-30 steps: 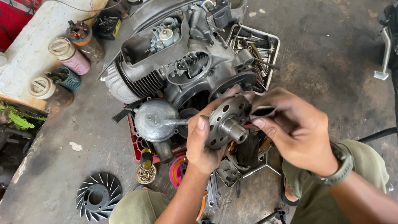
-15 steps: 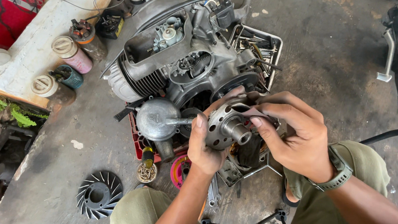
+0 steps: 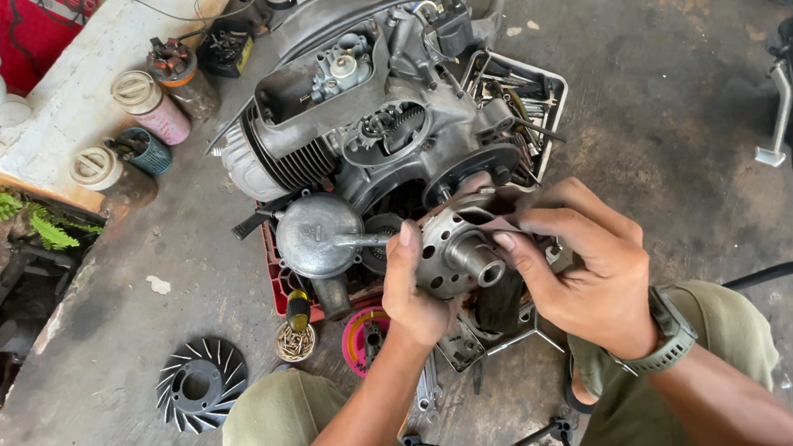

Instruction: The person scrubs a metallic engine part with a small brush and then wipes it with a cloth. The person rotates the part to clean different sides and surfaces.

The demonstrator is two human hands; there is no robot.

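the left hand [image 3: 418,296] is curled around the edge of a round metal part [image 3: 455,251] with holes in it — thumb up on the rim, fingers behind. the right hand [image 3: 578,266] pinches the other side of the same part, fingertips closed on its rim. the part is held up just in front of the big grey engine [image 3: 372,105]. behind the engine sits a tray of tools [image 3: 517,97]. to the left of the engine, on the floor, lies a black fan wheel [image 3: 199,383] — well apart from the hands.
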